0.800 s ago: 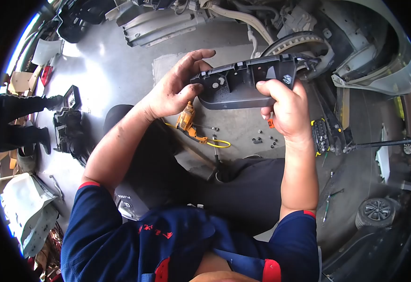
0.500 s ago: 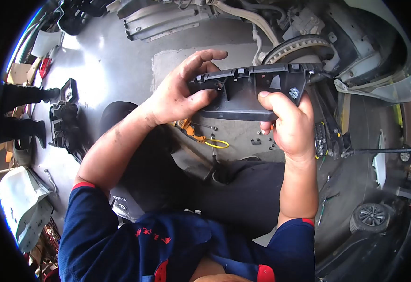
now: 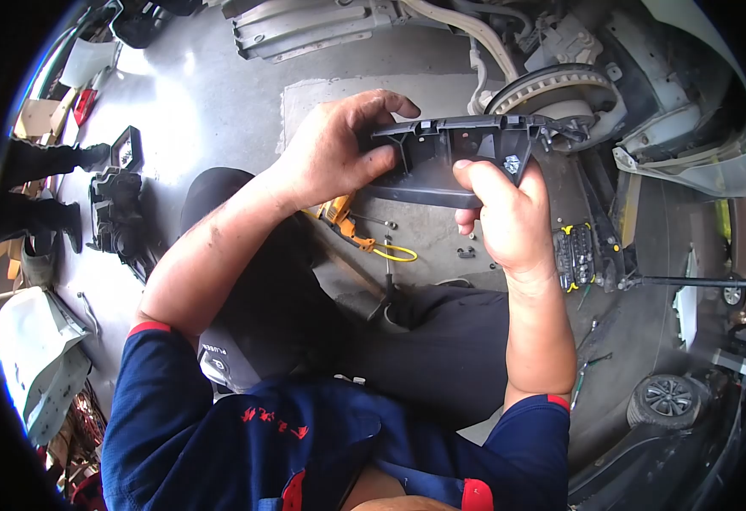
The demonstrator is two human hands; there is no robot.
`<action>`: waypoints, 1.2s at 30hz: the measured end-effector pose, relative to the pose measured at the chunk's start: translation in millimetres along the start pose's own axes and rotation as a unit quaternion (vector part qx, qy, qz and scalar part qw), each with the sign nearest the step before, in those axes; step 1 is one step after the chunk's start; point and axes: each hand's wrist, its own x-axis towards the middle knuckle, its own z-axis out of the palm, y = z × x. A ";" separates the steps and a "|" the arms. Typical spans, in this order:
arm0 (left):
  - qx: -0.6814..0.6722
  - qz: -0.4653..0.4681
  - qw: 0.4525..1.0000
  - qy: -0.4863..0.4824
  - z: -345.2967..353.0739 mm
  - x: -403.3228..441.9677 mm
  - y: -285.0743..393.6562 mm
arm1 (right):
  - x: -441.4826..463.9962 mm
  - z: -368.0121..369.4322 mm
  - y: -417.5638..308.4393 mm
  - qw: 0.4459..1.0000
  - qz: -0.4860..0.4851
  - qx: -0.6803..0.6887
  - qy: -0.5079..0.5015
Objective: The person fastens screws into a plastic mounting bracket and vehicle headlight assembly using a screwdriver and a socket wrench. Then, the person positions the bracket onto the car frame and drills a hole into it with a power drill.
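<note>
Between my two hands is a black plastic bracket (image 3: 437, 180), long and ribbed, with clips along its upper edge and a small pale sticker near its right end. My left hand (image 3: 332, 145) grips its left end, thumb on the near face and fingers over the top. At the other end my right hand (image 3: 513, 213) is closed round it, thumb pressed on the inner face and fingers behind, partly hidden. The bracket hangs in the air above my legs, in front of the bare brake disc (image 3: 552, 85).
On the floor past my knees lie a yellow power tool (image 3: 343, 226) and a black tool set (image 3: 575, 255). A wheel (image 3: 668, 398) is at the lower right. Another person's legs (image 3: 45, 162) stand at the left beside a black part (image 3: 117, 213). Car bodywork (image 3: 679, 145) is at upper right.
The bracket has turned and shifted slightly in my hands, its right end moving left with my right hand. Both hands keep their hold. The view has shifted a little.
</note>
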 end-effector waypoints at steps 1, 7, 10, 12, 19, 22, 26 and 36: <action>0.014 0.014 1.000 0.004 0.7 -0.2 -3.1 | -0.1 1.8 1.5 1.000 -0.005 0.001 0.001; 0.121 0.019 0.990 0.072 6.7 0.3 -3.6 | 1.8 5.4 5.4 1.000 -0.015 0.007 -0.001; 0.226 0.052 0.968 0.100 5.2 -1.7 -3.5 | -0.4 11.5 7.2 0.999 -0.025 0.021 0.004; 0.290 0.082 0.946 0.116 3.8 -1.2 -2.7 | 0.1 12.7 9.4 0.999 -0.035 0.029 -0.005; 0.151 0.149 0.961 0.179 1.8 0.6 5.2 | 6.4 -2.3 11.4 0.987 -0.054 0.150 0.018; 0.308 0.267 0.875 0.261 -17.0 -2.4 -2.7 | 13.8 -24.3 11.2 0.983 -0.019 0.180 0.034; 0.354 0.314 0.879 0.053 -30.2 -8.9 11.8 | 12.7 -34.4 3.9 0.985 0.000 0.170 0.038; 0.479 0.274 0.831 -0.072 -8.3 -8.0 12.4 | 14.8 -28.4 2.9 0.997 0.028 0.066 -0.002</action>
